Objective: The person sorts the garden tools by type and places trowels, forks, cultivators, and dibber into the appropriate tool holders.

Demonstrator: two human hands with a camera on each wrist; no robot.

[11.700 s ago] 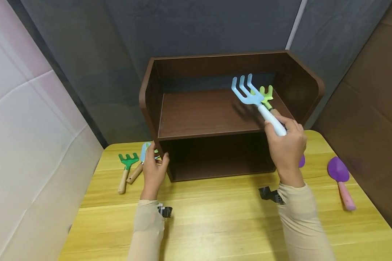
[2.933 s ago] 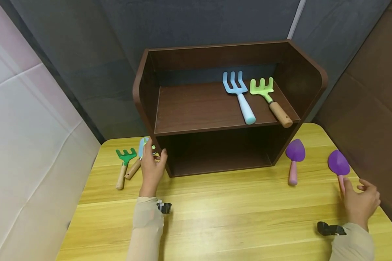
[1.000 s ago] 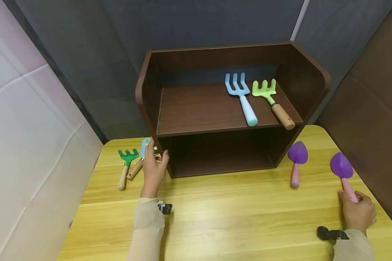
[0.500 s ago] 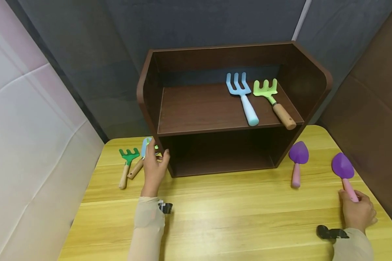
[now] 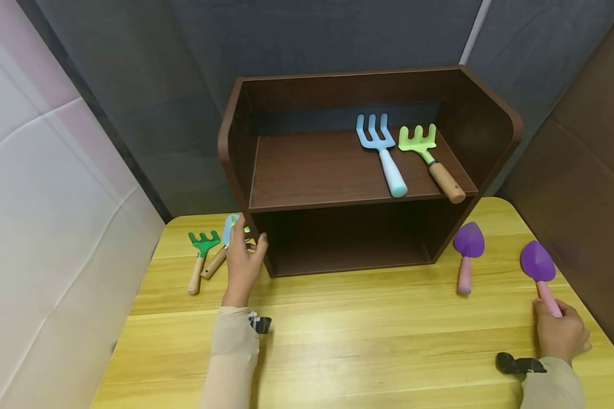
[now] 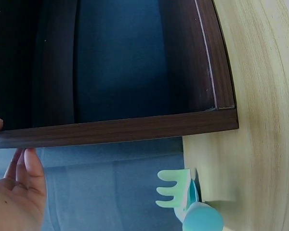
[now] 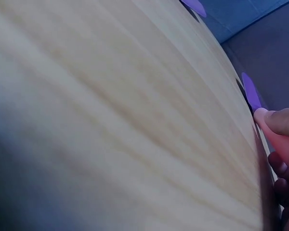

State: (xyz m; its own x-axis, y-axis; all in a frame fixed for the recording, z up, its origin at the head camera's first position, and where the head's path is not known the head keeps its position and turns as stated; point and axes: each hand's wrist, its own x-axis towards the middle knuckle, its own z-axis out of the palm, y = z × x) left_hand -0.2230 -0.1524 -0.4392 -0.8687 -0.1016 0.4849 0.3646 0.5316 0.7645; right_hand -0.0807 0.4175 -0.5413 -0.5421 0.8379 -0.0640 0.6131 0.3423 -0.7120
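Two trowels with purple blades and pink handles are at the right of the head view: a gripped trowel (image 5: 538, 260) near the right edge and a second trowel (image 5: 469, 240) to its left. One brown two-level shelf unit (image 5: 307, 170) stands at upper centre, and on its upper board lie two tools, a light blue fork (image 5: 382, 152) and a light green rake (image 5: 431, 163). Left of the unit are one dark green rake (image 5: 200, 258) and one blue tool with a wooden handle (image 5: 216, 261).

The blue tool is partly hidden by the left hand (image 5: 244, 264); a light green piece shows there too, and its pronged end appears at the bottom of the left wrist view. The right hand (image 5: 560, 329) covers the lower handle of its trowel, and the right wrist view is blurred and cuts that hand off.

The gripped trowel's blade points to the upper left and its handle to the lower right, the long axis steeply slanted. The right hand's fingers close around that handle; the left hand pinches the unit's left side panel between thumb and fingers.
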